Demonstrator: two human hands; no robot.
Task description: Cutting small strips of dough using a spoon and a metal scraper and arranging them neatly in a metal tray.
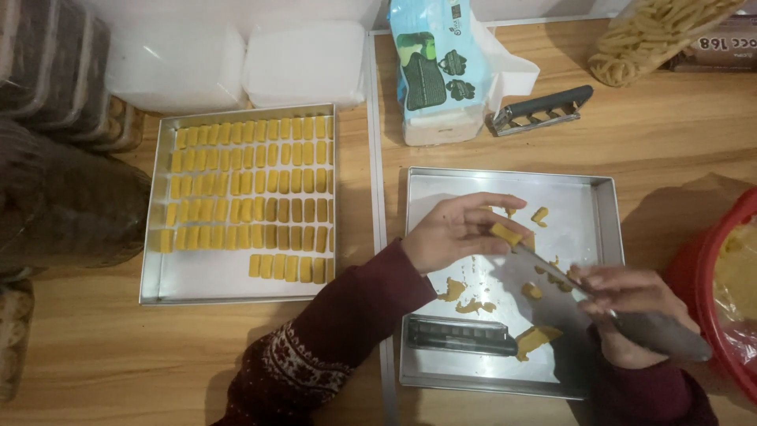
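My left hand (456, 233) hovers over a steel tray (599, 207), its fingertips on a small yellow dough piece (505, 234) that rests on the tip of a knife blade (552, 272). My right hand (627, 304) grips the knife's grey handle (670, 335) at the tray's right side. Yellow dough scraps (464, 296) and a larger chunk (535, 339) lie on the tray floor, beside a dark metal tool (460, 334). A second steel tray (162, 205) to the left holds several rows of cut yellow dough pieces (248, 197).
A red bowl (694, 268) with yellow dough sits at the right edge. At the back stand a blue-and-white packet (434, 63), a black-handled tool (540, 108), a bag of pasta-like sticks (654, 35) and white containers (303, 63). Stacked dark trays (55, 71) fill the far left.
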